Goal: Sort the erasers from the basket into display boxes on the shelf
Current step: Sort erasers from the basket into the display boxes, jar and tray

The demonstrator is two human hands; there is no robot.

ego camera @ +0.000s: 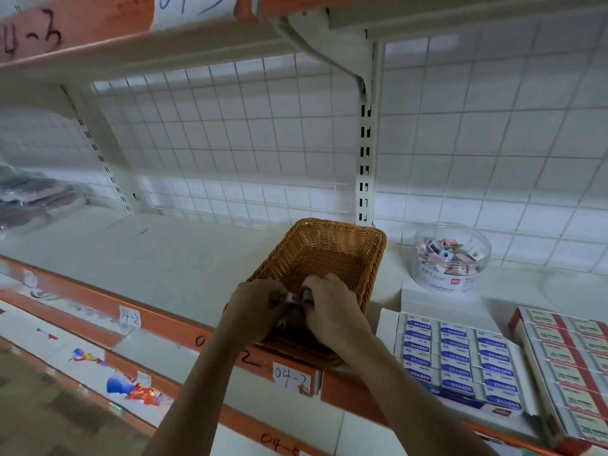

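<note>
A brown wicker basket [325, 255] stands on the white shelf [171, 258], tipped toward me. Both my hands are inside its near end. My left hand [255, 307] and my right hand [332, 307] pinch small erasers [291, 299] between curled fingers; what else lies under them is hidden. The far part of the basket floor is bare. To the right, a white display box [460, 363] holds rows of blue-labelled erasers. Beyond it, a red-edged display box [569, 360] holds green-labelled erasers.
A clear round tub [452, 258] of small mixed erasers stands on a white box behind the display boxes. Wire-grid back panel and an upright post rise behind the basket. Orange shelf edges carry paper labels [291, 378]. Packaged goods lie at far left [29, 195].
</note>
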